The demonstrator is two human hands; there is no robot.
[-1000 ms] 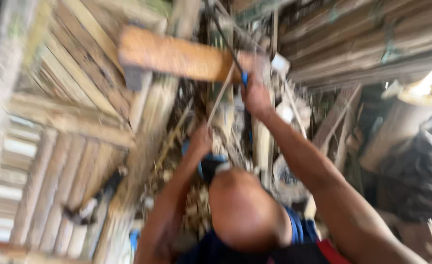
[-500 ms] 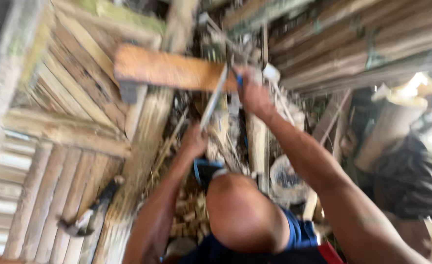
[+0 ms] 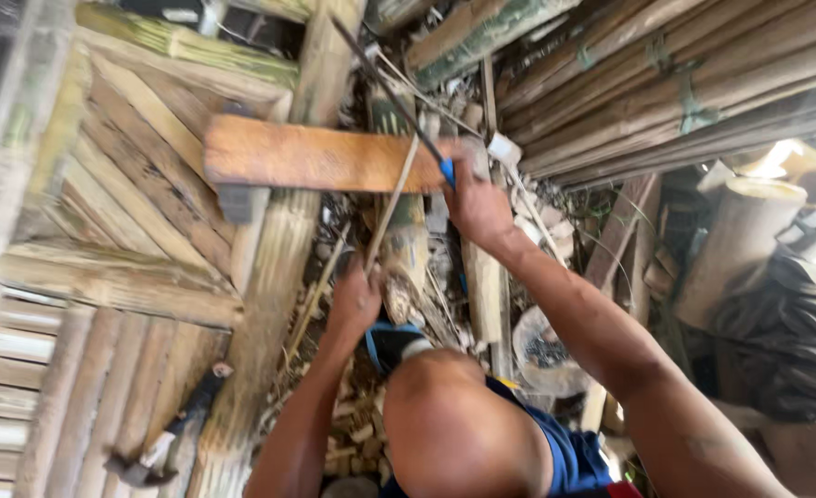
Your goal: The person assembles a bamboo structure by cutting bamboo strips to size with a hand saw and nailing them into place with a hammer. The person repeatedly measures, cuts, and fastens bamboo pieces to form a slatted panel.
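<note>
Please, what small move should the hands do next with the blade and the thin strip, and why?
Probably draw the blade down along the thin strip. The right hand grips its blue handle at the strip's top, over the plank; the left hand holds the lower end.

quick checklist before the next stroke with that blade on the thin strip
1. Right hand closed on the blue-handled blade: ok.
2. Left hand gripping the lower end of the thin strip: ok.
3. Left hand apart from the blade's edge: ok, the blade is above it.
4. Strip lying across the orange plank: ok.
5. Blade edge touching the strip: cannot tell, blurred.
6. Knee out of the blade's path: ok, well below.
</note>
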